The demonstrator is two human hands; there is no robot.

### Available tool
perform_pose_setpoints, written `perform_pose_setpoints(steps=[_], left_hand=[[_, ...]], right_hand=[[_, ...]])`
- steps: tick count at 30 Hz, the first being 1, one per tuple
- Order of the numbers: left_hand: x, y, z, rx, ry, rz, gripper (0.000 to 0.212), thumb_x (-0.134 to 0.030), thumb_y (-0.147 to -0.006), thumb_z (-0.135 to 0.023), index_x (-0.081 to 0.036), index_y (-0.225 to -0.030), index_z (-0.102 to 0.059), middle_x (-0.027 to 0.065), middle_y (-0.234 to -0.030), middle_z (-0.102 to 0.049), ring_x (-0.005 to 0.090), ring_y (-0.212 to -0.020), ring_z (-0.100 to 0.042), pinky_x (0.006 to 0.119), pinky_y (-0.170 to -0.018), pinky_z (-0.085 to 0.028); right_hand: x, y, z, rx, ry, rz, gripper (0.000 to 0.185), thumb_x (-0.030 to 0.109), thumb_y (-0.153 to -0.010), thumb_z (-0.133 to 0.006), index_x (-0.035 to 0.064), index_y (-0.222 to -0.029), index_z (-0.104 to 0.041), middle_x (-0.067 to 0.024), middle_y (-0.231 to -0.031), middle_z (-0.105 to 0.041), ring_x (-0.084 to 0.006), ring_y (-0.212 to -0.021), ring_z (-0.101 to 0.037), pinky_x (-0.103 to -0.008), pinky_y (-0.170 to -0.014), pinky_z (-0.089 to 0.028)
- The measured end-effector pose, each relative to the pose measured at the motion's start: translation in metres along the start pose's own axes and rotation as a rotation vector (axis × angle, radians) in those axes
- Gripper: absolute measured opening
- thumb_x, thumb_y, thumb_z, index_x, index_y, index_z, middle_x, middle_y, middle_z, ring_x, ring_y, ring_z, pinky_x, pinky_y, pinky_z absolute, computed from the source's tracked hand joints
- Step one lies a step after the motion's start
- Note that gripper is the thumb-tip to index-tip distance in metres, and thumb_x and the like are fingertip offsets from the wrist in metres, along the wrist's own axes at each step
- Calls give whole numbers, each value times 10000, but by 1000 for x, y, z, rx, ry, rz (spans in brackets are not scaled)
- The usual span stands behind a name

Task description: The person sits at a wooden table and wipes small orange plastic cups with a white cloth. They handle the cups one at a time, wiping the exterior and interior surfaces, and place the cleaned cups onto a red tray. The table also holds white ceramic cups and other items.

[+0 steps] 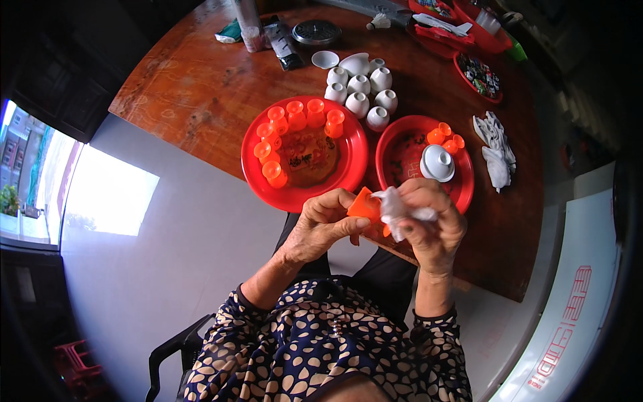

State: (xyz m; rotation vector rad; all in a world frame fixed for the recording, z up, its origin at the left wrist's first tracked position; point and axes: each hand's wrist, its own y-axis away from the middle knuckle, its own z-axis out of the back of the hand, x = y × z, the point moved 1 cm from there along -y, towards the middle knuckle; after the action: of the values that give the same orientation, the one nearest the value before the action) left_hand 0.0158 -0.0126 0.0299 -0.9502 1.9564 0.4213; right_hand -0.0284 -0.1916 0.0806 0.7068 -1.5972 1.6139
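Note:
Between thumb and fingers, my left hand holds an orange plastic piece, perhaps a small cup, at the table's front edge. My right hand pinches a crumpled white cloth or tissue against the right side of that piece, partly hiding it. Just beyond my left hand is a large red plastic tray with several small orange goblets around its far and left rim. A smaller red tray lies beyond my right hand. In it are a white lidded bowl and a few orange goblets.
Upturned white cups cluster behind the trays. Crumpled white gloves or cloths lie at right. Farther back are a round metal lid or tin, a shuttlecock, a clear cylinder and a red bowl of small wrapped items.

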Motion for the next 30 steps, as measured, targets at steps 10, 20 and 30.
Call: perform_pose_setpoints(steps=[10,20,30], left_hand=[[-12,9,1,55,-113,-1,145,-140,-899,-641,-41,-977,-569,-11,-937,-604,41,-821,-526,214,-706,-440],[-6,8,6,52,-56,-60,159,-133,-887,-655,-45,-985,-565,-14,-919,-597,46,-805,-532,205,-689,-441],[-5,3,4,-4,-3,-60,126,-117,-891,-654,-48,-920,-553,17,-881,-629,66,-744,-549,217,-657,-464]], right_hand=[[-4,-6,2,315,158,-24,276,-55,-720,-695,73,-963,-667,-45,-1045,-603,-162,-857,-604,-268,-692,-513],[7,-8,-12,343,377,198,383,-70,-631,-694,77,-983,-653,-70,-1034,-591,-262,-935,-571,-363,-804,-497],[-37,-1,3,-114,-760,-617,165,102,-924,-551,22,-1066,-580,-66,-943,-629,-132,-827,-622,-265,-734,-543]])
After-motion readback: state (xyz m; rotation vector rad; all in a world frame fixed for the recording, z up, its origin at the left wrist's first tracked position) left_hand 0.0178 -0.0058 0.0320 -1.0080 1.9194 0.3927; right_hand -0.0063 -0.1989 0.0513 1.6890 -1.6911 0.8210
